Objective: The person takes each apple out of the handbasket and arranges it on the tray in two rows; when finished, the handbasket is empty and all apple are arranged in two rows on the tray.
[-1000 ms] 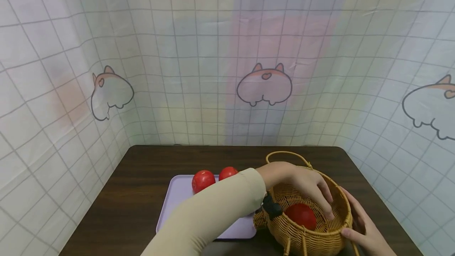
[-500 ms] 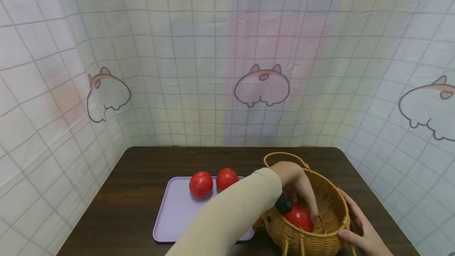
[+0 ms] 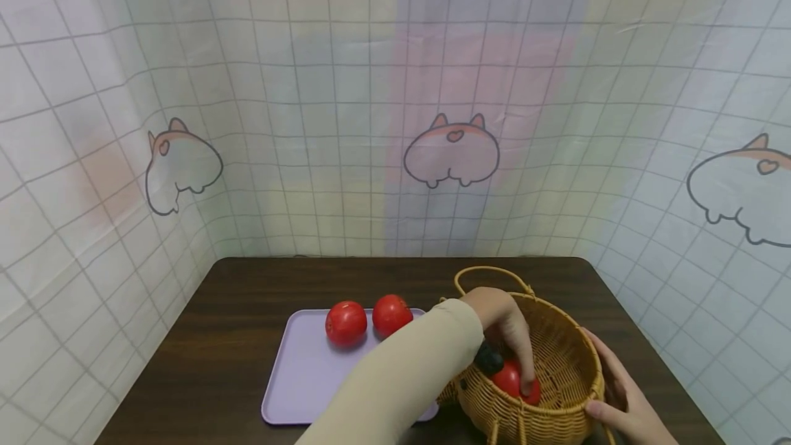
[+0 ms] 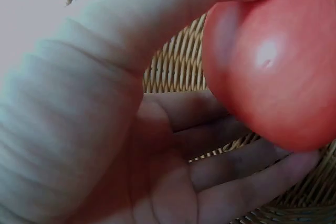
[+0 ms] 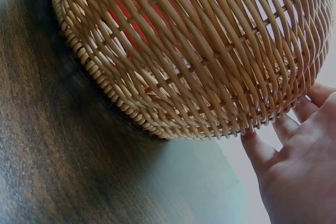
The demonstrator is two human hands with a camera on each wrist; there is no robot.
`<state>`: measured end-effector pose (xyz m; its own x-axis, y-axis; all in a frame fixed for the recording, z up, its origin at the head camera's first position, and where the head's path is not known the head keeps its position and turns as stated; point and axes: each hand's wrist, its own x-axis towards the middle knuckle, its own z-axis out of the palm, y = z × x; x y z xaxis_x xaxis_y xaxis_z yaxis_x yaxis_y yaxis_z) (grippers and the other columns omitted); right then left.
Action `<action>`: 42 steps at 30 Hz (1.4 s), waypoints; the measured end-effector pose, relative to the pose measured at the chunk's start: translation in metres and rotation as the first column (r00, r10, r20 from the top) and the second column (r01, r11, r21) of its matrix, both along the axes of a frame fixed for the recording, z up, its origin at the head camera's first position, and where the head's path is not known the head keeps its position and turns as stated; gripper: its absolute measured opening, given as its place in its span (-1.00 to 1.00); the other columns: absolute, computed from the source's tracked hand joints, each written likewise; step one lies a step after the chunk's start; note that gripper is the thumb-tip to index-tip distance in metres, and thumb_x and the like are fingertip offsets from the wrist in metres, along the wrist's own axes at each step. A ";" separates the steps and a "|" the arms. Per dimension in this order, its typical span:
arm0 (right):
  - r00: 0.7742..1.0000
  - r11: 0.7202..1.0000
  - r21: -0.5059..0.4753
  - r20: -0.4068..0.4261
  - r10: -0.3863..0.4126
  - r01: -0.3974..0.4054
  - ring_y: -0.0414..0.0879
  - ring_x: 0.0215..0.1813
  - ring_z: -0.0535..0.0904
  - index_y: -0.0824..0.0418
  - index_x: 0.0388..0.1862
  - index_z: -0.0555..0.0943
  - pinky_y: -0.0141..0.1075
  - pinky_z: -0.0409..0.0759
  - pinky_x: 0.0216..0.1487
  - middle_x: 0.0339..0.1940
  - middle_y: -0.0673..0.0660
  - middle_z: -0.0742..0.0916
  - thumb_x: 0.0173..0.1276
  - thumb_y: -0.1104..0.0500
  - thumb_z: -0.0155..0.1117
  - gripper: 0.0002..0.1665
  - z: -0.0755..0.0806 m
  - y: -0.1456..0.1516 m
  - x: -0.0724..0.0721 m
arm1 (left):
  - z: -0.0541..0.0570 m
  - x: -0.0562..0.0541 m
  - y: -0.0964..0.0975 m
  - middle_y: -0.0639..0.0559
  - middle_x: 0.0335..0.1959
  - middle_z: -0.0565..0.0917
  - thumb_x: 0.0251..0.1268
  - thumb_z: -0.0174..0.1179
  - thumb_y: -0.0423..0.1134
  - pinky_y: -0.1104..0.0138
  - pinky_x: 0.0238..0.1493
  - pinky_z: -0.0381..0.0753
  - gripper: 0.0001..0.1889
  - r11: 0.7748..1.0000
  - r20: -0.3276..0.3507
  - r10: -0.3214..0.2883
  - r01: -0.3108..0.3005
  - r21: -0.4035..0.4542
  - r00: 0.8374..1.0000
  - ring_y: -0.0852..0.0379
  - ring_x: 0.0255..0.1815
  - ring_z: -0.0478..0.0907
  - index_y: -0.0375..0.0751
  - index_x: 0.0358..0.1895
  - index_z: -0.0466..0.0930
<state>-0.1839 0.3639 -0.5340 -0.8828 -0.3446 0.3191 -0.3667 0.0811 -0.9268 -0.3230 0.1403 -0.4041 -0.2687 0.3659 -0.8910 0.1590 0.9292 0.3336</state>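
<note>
My left hand (image 3: 514,335) reaches down into a wicker basket (image 3: 537,424) at the front right of the table. It grips a red tomato (image 4: 283,82) inside, thumb on one side and fingers curled round the other, as the left wrist view shows. At the basket's right side my right hand (image 3: 627,400) holds the rim and outer wall, with the thumb at the front and the fingers further back. Fingertips touch the woven wall in the right wrist view, where red shows through the weave. Two more tomatoes, one left (image 3: 346,324) and one right (image 3: 392,316), sit on a lilac tray (image 3: 278,390).
The left sleeve (image 3: 402,376) crosses over the tray and hides its right part. A looped handle (image 3: 491,268) rises at the back of the basket. Behind the dark wooden table (image 3: 185,349) hangs a gridded cloth (image 3: 334,156) with cartoon dogs, which also covers both sides.
My left hand has dropped from the basket's right side onto the tomato and now grips it, shifting slightly left. My right hand stays at the basket. The head view has shifted a little.
</note>
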 end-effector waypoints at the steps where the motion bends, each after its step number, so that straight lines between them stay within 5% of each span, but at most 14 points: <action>1: 1.000 1.000 0.000 0.006 -0.002 0.002 -0.52 0.57 0.40 0.11 0.92 -0.17 -0.38 0.74 0.25 0.77 -0.39 0.22 0.58 0.47 0.08 0.09 0.000 0.000 0.000 | 0.001 0.001 0.000 0.02 0.13 0.72 0.42 0.45 -0.15 0.22 0.12 0.78 -0.67 1.000 -0.020 -0.025 0.025 0.009 1.000 0.05 0.07 0.73 -0.08 0.17 0.71; 6: 1.000 1.000 0.006 -0.006 -0.003 0.003 -0.53 0.57 0.39 0.13 0.91 -0.17 -0.40 0.73 0.26 0.77 -0.39 0.22 0.58 0.48 0.07 0.09 0.000 0.000 0.000 | 0.005 0.004 -0.001 0.14 0.19 0.64 0.34 0.51 -0.06 0.27 0.10 0.79 -0.47 0.996 -0.121 -0.082 0.085 0.016 0.989 0.10 0.11 0.72 0.06 0.34 0.61; 16: 1.000 1.000 -0.001 -0.010 0.006 -0.006 -0.55 0.59 0.36 0.14 0.91 -0.18 -0.44 0.68 0.30 0.77 -0.39 0.22 0.59 0.46 0.07 0.08 0.001 -0.003 0.000 | 0.003 0.002 0.001 0.08 0.20 0.66 0.36 0.49 -0.16 0.20 0.19 0.81 -0.37 0.994 -0.050 -0.016 0.021 0.105 0.999 0.04 0.17 0.73 0.02 0.47 0.50; 19: 1.000 1.000 -0.006 -0.015 0.009 -0.009 -0.54 0.60 0.35 0.14 0.91 -0.18 -0.45 0.67 0.32 0.78 -0.37 0.21 0.58 0.45 0.07 0.08 0.000 -0.002 0.000 | 0.006 0.001 0.001 0.06 0.15 0.70 0.39 0.46 -0.19 0.20 0.19 0.83 -0.50 0.986 -0.036 -0.013 0.019 0.163 0.999 0.02 0.17 0.76 -0.07 0.37 0.63; 23: 1.000 1.000 -0.015 -0.013 0.015 -0.015 -0.54 0.59 0.36 0.13 0.91 -0.18 -0.44 0.68 0.30 0.78 -0.37 0.22 0.58 0.45 0.07 0.08 0.000 -0.002 0.001 | 0.011 0.002 -0.001 0.09 0.01 0.80 0.40 0.47 -0.16 0.25 0.04 0.87 -0.80 0.969 -0.100 -0.079 0.100 0.227 0.992 0.09 0.04 0.83 -0.11 0.00 0.85; 25: 1.000 1.000 -0.017 -0.016 0.020 -0.020 -0.54 0.60 0.35 0.13 0.91 -0.18 -0.44 0.68 0.30 0.78 -0.37 0.22 0.58 0.46 0.06 0.09 -0.001 -0.001 0.001 | 0.013 0.002 -0.004 0.12 -0.04 0.81 0.38 0.50 -0.15 0.28 -0.02 0.87 -0.80 0.955 -0.138 -0.084 0.119 0.270 0.987 0.14 -0.02 0.83 -0.07 -0.01 0.86; 32: 1.000 1.000 -0.023 -0.002 0.021 -0.021 -0.58 0.60 0.33 0.11 0.92 -0.19 -0.41 0.71 0.28 0.77 -0.39 0.22 0.59 0.46 0.03 0.08 -0.001 -0.001 0.001 | 0.011 -0.003 -0.022 0.31 0.00 0.75 0.32 0.57 -0.10 0.36 -0.02 0.85 -0.56 0.874 -0.257 -0.048 0.165 0.458 0.965 0.35 0.02 0.73 0.08 0.26 0.80; 38: 1.000 1.000 -0.017 -0.008 0.006 -0.006 -0.58 0.59 0.33 0.12 0.91 -0.17 -0.46 0.67 0.30 0.76 -0.40 0.24 0.58 0.47 0.05 0.08 0.000 -0.003 0.001 | 0.002 0.000 -0.044 0.43 0.03 0.71 0.25 0.63 0.04 0.47 0.02 0.73 -0.48 0.785 -0.432 0.047 0.234 0.573 0.900 0.44 0.04 0.65 0.24 0.29 0.79; 42: 0.999 1.000 -0.015 -0.033 -0.005 0.005 -0.58 0.60 0.33 0.16 0.91 -0.14 -0.54 0.58 0.34 0.77 -0.39 0.26 0.55 0.50 0.06 0.08 -0.001 -0.004 0.001 | 0.000 0.008 -0.060 0.44 0.04 0.72 0.21 0.67 0.05 0.45 0.05 0.73 -0.42 0.682 -0.428 0.185 0.198 0.704 0.885 0.43 0.02 0.69 0.29 0.33 0.75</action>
<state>-0.1826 0.3601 -0.5349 -0.8737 -0.3348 0.3530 -0.3963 0.0689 -0.9155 -0.3149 0.0799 -0.4037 -0.5408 0.8307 -0.1321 0.4657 0.4265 0.7754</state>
